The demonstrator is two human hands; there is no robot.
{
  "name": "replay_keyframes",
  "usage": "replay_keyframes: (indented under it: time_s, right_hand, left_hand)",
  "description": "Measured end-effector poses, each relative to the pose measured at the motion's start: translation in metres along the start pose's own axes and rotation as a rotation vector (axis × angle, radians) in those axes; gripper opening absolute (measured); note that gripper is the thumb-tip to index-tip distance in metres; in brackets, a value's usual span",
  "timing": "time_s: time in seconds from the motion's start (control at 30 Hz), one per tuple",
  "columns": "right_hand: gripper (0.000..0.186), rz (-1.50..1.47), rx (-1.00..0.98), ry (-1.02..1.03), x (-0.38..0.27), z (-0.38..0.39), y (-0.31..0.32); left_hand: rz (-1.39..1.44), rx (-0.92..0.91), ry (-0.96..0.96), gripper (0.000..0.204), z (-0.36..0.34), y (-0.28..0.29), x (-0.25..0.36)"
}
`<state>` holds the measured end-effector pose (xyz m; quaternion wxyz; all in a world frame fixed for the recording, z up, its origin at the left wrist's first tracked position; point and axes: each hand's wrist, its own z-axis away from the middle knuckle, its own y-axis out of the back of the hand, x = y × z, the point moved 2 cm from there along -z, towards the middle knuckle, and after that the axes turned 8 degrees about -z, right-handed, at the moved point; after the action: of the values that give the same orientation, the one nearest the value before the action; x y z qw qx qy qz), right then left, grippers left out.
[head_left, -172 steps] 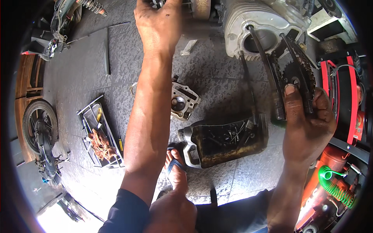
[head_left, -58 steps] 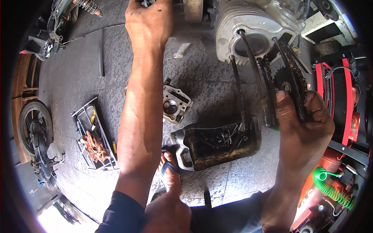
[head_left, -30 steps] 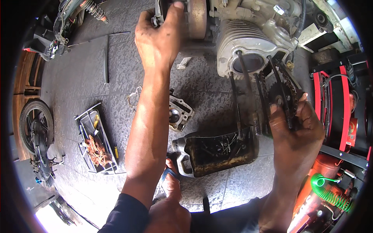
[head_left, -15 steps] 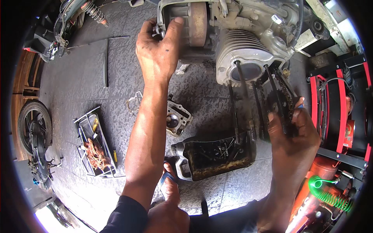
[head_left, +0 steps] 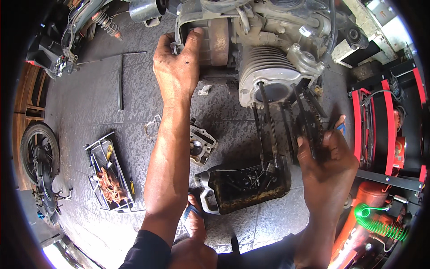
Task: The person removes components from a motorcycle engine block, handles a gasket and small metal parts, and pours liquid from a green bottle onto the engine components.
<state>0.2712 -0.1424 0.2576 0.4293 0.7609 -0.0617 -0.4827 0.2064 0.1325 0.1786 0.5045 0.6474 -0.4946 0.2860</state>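
A motorcycle engine lies on the grey floor ahead, its finned cylinder facing me with long studs sticking out. My left hand grips the edge of the engine's side casing at the upper left. My right hand is closed on the timing chain and sprocket beside the studs. Below the cylinder sits a cut-open oily container with bolts and small parts in it. A cylinder head lies on the floor next to my left forearm.
A wire tray with tools stands at the left, a wheel beyond it. A red and black frame stands on the right, with a green coiled hose below it. My sandalled foot is near the container.
The view has tilted so the engine sits lower and fuller in the picture. My left hand stays on the casing; my right hand keeps hold of the chain by the studs.
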Motion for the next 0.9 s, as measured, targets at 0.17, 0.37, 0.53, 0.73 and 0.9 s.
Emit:
replay_keyframes:
  time_s: [0.17,0.37,0.53,0.73,0.9]
  right_hand:
    - [0.014,-0.048,0.015,-0.011,-0.004,-0.001,-0.001]
    - [0.015,-0.063,0.020,-0.024,-0.006,-0.001,0.000]
    - [0.015,-0.075,0.018,-0.026,-0.008,-0.001,-0.001]
    - [0.016,-0.087,0.023,-0.032,-0.007,-0.001,-0.001]
    - [0.017,-0.096,0.028,-0.030,-0.008,0.001,-0.002]
  left_hand:
    - [0.036,-0.003,0.003,0.056,-0.004,-0.002,-0.005]
    - [0.099,-0.122,0.018,0.056,0.005,0.003,0.002]
    - [0.127,-0.107,-0.056,0.062,0.005,-0.001,-0.020]
    - [0.205,-0.120,-0.053,0.065,0.006,-0.005,-0.025]
    - [0.258,-0.130,-0.063,0.064,0.008,-0.007,-0.025]
